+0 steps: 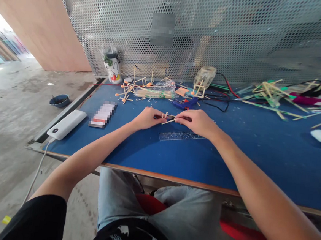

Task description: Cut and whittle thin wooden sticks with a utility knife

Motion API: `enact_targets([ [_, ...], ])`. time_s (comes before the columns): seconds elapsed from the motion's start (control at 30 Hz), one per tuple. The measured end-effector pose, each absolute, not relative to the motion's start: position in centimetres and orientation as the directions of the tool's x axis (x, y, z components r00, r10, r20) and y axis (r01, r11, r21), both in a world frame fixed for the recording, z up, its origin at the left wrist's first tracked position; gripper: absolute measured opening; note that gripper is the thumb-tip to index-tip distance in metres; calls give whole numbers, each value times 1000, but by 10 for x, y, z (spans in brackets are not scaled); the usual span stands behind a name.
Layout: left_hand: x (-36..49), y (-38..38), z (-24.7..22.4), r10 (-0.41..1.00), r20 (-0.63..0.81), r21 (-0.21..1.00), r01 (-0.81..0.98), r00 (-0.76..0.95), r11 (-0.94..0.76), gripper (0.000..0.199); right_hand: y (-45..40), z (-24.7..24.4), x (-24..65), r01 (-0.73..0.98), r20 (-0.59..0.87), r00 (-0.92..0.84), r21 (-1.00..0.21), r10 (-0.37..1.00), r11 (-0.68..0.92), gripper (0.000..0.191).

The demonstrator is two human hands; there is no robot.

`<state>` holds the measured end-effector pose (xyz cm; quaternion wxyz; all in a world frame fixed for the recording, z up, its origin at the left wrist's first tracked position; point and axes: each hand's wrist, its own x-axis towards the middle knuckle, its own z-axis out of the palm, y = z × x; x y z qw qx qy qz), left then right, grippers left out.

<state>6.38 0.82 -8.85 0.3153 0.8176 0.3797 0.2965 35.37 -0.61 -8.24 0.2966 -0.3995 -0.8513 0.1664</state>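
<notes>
Beige sticks (168, 121), near the ruler (173, 137) over the tabletop (151, 153), are pinched in the fingers of the left hand (148, 118) and right hand (199, 121); the step appears to be alignment, and further adjustment calls for steadiness.

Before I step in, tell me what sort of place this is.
Probably a small workshop or craft corner: thin sticks lie about the blue table, along with what looks like a blue glue gun, and a perforated metal sheet stands behind.
</notes>
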Motion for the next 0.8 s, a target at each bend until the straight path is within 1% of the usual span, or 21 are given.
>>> enact_targets([
  [0.1,67,8,-90,807,217,742,443,550,-502,24,-11,-81,347,565,428,-450,-543,784,621,41],
  [0.2,69,8,-90,805,201,763,426,559,-487,29,-13,-80,343,533,449,-410,-588,794,608,47],
  [0.37,74,6,-94,815,190,801,393,547,-451,30,-13,-85,334,461,417,-367,-695,832,552,54],
  [0.5,78,5,-97,815,174,829,364,553,-424,30,-14,-88,328,397,394,-353,-759,849,517,53],
  [0.7,77,7,-97,809,136,867,326,572,-376,30,-13,-90,327,340,375,-311,-814,873,471,55],
  [0.8,76,8,-97,805,135,880,304,578,-365,27,-13,-89,327,333,376,-288,-823,881,460,52],
])
